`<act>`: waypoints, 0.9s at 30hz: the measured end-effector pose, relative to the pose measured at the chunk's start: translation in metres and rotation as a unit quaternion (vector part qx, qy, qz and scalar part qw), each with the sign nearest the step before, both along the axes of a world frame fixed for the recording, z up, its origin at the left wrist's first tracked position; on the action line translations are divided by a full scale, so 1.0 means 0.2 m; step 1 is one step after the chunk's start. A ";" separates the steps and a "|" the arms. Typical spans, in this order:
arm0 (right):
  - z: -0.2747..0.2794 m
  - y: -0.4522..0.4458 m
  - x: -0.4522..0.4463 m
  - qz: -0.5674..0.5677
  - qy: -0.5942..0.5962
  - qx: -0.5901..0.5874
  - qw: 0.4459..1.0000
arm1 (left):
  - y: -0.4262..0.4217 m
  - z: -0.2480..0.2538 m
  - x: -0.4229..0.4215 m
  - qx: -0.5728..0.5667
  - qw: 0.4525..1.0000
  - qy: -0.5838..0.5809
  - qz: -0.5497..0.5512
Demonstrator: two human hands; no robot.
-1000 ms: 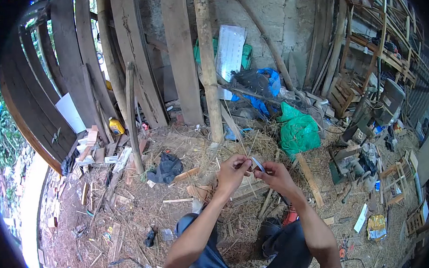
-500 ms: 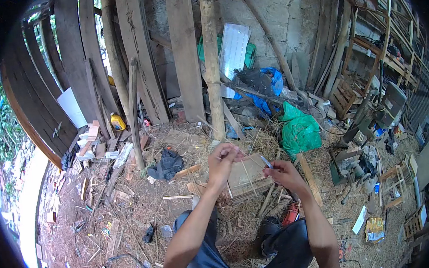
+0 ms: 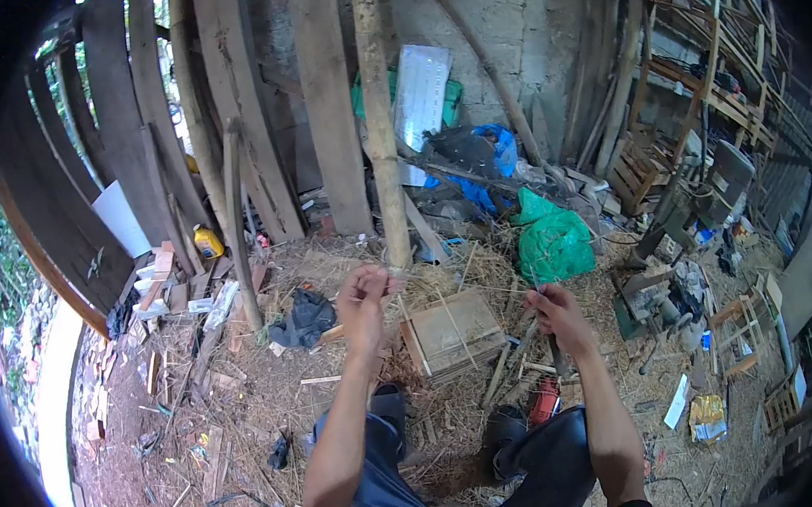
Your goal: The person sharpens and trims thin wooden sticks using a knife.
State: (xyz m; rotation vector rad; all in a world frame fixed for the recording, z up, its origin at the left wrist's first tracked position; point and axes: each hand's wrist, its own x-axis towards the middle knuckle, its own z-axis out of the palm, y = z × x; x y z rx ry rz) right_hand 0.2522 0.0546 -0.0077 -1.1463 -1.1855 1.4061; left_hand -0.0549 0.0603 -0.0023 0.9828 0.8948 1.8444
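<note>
My left hand (image 3: pixel 364 301) is raised in front of me, its fingers pinched on one end of a thin pale strip (image 3: pixel 464 285). The strip runs almost level across to my right hand (image 3: pixel 561 318). That hand is closed round a knife (image 3: pixel 558 351), whose dark handle juts out below the fist; its pale blade shows only slightly above the fingers. Whether the right fingers also grip the strip is hard to see. Below and between the hands lies a flat stack of wooden boards (image 3: pixel 475 319) with a thin stick (image 3: pixel 455 327) across it.
A bamboo post (image 3: pixel 380 125) stands just beyond my hands. A green plastic bag (image 3: pixel 554 244) lies behind the right hand, a black bag (image 3: pixel 306 317) to the left. By my right foot is a red object (image 3: pixel 544 400). Wood scraps and shavings litter the ground.
My hands have moved apart, the left one leftward and the right one rightward. The strip now stretches nearly level between them. The view has turned slightly right.
</note>
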 end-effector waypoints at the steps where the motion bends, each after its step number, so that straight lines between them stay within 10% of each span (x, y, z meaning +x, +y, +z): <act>1: -0.01 0.01 0.00 -0.024 0.034 0.011 0.999 | 0.01 -0.01 -0.01 -0.004 0.999 0.032 -0.004; 8: -0.01 0.06 0.05 -0.128 0.141 0.035 0.981 | -0.04 -0.05 0.02 -0.010 0.864 0.493 -0.101; 13: 0.00 0.06 -0.09 -0.091 0.082 0.052 0.991 | -0.11 -0.02 0.23 -0.093 0.897 0.324 -0.287; 27: 0.06 -0.03 -0.26 0.112 -0.001 0.071 0.991 | -0.11 -0.07 0.37 -0.082 0.933 0.287 -0.201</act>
